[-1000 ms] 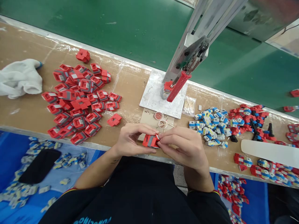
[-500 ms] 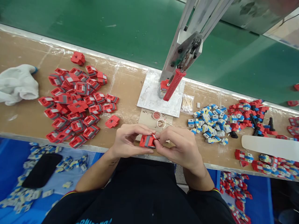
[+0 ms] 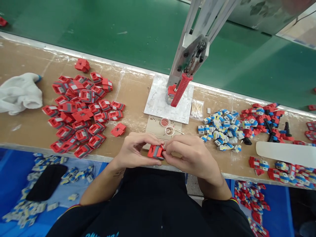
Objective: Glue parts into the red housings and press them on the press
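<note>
Just over the table's front edge, my left hand (image 3: 134, 149) grips a red and grey plastic part (image 3: 156, 152) between thumb and fingers. My right hand (image 3: 186, 152) is closed at the part's right end, its fingertips pinched against it; anything smaller between them is hidden. Beyond my hands two small round dishes lie on a piece of cardboard: one with reddish contents (image 3: 165, 122), one pale (image 3: 169, 131) with a cotton swab (image 3: 179, 131) resting across it. Behind them stands a hand press with a red lever (image 3: 181, 90) on a metal plate (image 3: 154, 103); a red part (image 3: 171, 90) sits under it.
A heap of red and grey parts (image 3: 82, 115) lies left, beside a white glove (image 3: 21, 93). On the right are a pack of cotton swabs (image 3: 197, 109), white-blue-yellow parts (image 3: 222, 126) and more red parts (image 3: 261, 121). Blue bins (image 3: 14, 168) stand below the table edge. A green belt (image 3: 98, 29) runs behind.
Both hands stay at the red and grey part, which has tilted slightly. My right fingers have curled closer on its right end. The whole view has shifted a little.
</note>
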The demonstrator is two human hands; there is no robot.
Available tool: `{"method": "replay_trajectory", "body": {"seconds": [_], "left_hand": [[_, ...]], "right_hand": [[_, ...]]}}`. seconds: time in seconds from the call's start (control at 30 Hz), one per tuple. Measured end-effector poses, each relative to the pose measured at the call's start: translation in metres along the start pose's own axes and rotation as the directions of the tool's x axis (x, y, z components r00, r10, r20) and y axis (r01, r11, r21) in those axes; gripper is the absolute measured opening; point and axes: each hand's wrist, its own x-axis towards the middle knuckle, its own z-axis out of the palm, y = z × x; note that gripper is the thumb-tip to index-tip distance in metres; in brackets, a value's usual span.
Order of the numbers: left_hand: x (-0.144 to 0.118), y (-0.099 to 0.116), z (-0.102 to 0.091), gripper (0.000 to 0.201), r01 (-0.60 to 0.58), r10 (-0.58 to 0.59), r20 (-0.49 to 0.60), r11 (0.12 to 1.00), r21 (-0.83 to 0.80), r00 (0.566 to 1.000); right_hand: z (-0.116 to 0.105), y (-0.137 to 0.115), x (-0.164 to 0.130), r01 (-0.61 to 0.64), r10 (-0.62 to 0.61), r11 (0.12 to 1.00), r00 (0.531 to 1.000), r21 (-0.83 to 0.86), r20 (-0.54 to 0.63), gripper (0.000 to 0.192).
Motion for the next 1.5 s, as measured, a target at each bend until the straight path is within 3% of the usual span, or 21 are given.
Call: {"method": "replay_trajectory", "body": {"seconds": [0.27, 0.43, 0.6, 0.73, 0.83, 0.93, 0.97, 1.0, 1.07, 1.13, 1.17, 1.33, 1.5], "left_hand": [[-0.004, 0.002, -0.001, 0.042, 0.013, -0.013, -0.014, 0.998, 0.056, 1.0], [-0.007, -0.002, -0.001, 0.045, 0.043, -0.044, -0.048, 0.999, -0.024, 0.998], [-0.01, -0.004, -0.002, 0.046, 0.127, -0.14, -0.036, 0.96, -0.25, 0.989], [-0.013, -0.003, -0.005, 0.047, 0.174, -0.2, -0.048, 0.932, -0.319, 0.979], [-0.015, -0.002, -0.01, 0.045, 0.186, -0.216, -0.06, 0.93, -0.318, 0.975], [-0.017, -0.001, -0.015, 0.043, 0.191, -0.222, -0.076, 0.936, -0.296, 0.972], [-0.017, -0.001, -0.015, 0.043, 0.204, -0.235, -0.082, 0.938, -0.281, 0.968], [-0.017, -0.001, -0.014, 0.042, 0.228, -0.258, -0.086, 0.938, -0.261, 0.962], [-0.017, -0.001, -0.012, 0.039, 0.306, -0.326, -0.078, 0.931, -0.201, 0.942], [-0.017, -0.001, -0.01, 0.036, 0.371, -0.379, -0.055, 0.921, -0.117, 0.924], [-0.016, 0.0, -0.009, 0.035, 0.387, -0.391, -0.059, 0.919, -0.071, 0.918], [-0.015, 0.006, -0.012, 0.034, 0.426, -0.414, -0.134, 0.901, 0.081, 0.9], [-0.026, 0.002, -0.014, 0.03, 0.44, -0.409, -0.219, 0.89, 0.117, 0.886]], "right_hand": [[0.01, -0.001, -0.005, -0.056, 0.055, 0.998, 0.998, -0.005, -0.034, 0.026], [0.012, -0.004, -0.005, -0.106, 0.106, 0.994, 0.993, -0.005, -0.06, 0.028], [0.014, 0.004, 0.001, -0.079, 0.111, 0.953, 0.989, 0.294, -0.093, 0.025], [0.01, 0.012, -0.009, -0.002, 0.107, 0.876, 0.976, 0.482, -0.19, 0.02], [-0.002, 0.018, -0.032, 0.004, 0.185, 0.867, 0.926, 0.498, -0.329, 0.017], [-0.012, 0.019, -0.058, -0.08, 0.274, 0.929, 0.807, 0.362, -0.524, 0.027], [-0.013, 0.016, -0.064, -0.127, 0.269, 0.951, 0.792, 0.282, -0.549, 0.028], [-0.011, 0.012, -0.067, -0.164, 0.243, 0.968, 0.805, 0.191, -0.541, 0.029], [-0.001, 0.004, -0.066, -0.161, 0.149, 0.987, 0.891, 0.006, -0.428, 0.029], [0.014, 0.0, -0.057, -0.066, 0.032, 0.99, 0.965, -0.122, -0.262, 0.028], [0.021, 0.0, -0.052, -0.018, -0.017, 0.986, 0.979, -0.168, -0.203, 0.027], [0.046, 0.005, -0.038, 0.033, -0.073, 0.967, 0.986, -0.252, -0.152, 0.024], [0.055, 0.003, -0.04, -0.056, 0.059, 0.991, 0.998, -0.125, 0.018, 0.025]]}}
